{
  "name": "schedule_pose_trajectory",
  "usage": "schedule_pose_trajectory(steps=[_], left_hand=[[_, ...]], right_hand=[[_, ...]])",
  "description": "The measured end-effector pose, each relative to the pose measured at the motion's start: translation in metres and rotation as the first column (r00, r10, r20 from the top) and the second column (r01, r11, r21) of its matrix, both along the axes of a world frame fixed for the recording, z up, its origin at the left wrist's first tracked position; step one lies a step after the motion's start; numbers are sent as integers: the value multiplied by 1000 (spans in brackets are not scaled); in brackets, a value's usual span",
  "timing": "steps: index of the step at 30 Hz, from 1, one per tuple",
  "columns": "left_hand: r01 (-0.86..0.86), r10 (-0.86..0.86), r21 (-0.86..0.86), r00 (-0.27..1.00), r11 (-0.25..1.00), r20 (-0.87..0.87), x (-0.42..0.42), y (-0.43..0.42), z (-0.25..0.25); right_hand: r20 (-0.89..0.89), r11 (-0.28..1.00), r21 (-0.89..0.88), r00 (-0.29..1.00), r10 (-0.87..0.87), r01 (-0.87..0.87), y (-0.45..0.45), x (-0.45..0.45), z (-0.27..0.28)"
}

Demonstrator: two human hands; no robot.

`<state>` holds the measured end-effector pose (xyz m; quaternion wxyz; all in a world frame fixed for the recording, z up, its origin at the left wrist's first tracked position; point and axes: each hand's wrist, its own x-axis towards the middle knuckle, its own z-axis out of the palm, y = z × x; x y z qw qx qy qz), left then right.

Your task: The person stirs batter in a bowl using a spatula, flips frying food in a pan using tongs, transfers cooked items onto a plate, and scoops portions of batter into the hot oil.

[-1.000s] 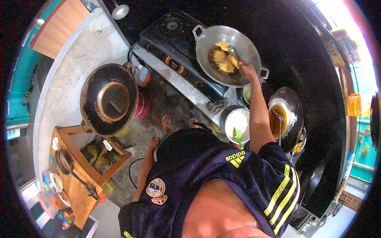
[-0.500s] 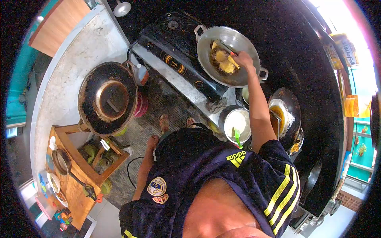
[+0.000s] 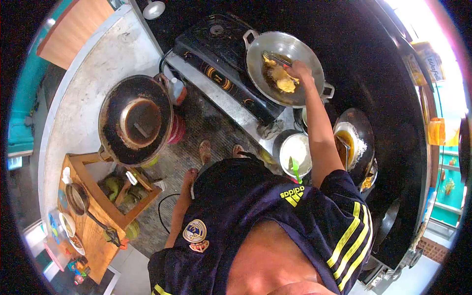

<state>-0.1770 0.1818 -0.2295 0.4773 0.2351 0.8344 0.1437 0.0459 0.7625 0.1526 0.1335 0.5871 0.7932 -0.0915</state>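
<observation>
My right hand (image 3: 299,71) reaches into a metal wok (image 3: 255,51) on the stove. It is closed on a slim dark cooking utensil (image 3: 278,60) with red at the grip; its exact kind is hard to make out. The utensil's far end is among yellow frying pieces (image 3: 285,85) in dark oil. My left hand (image 3: 191,175) hangs low beside my thigh, away from the cookware, and its fingers are too hidden to read.
A black gas stove (image 3: 216,73) runs under the wok. Near my right arm are a pot of white batter (image 3: 297,150) with a green-handled utensil (image 3: 294,167) and a dark wok (image 3: 361,130). Leftward, a blackened wok (image 3: 110,118) stands by a wooden table (image 3: 96,241) holding a pan (image 3: 76,199).
My right hand has shifted slightly left in the wok with the utensil, and the frying pieces have moved a little. My left hand stays by my thigh.
</observation>
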Motion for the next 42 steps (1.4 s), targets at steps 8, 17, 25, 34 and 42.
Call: schedule_pose_trajectory(steps=[8, 17, 25, 34, 42], left_hand=[[64, -56, -106, 995, 992, 81, -12, 32, 53], [111, -105, 120, 993, 987, -53, -13, -3, -3], [41, -40, 8, 989, 999, -144, 1, -4, -9], [152, -175, 108, 952, 982, 252, -30, 23, -26], [117, -107, 86, 987, 989, -120, -10, 37, 10]], right_hand=[[-92, 998, -57, 995, 28, -33, 15, 17, -28], [-114, 998, 22, 992, -60, 63, 26, 38, -31], [-21, 997, -79, 1000, -9, 7, 15, 93, -5], [-100, 998, -58, 995, -26, 21, -1, 100, -51], [-154, 997, -77, 988, -7, -5, 14, 153, -47]])
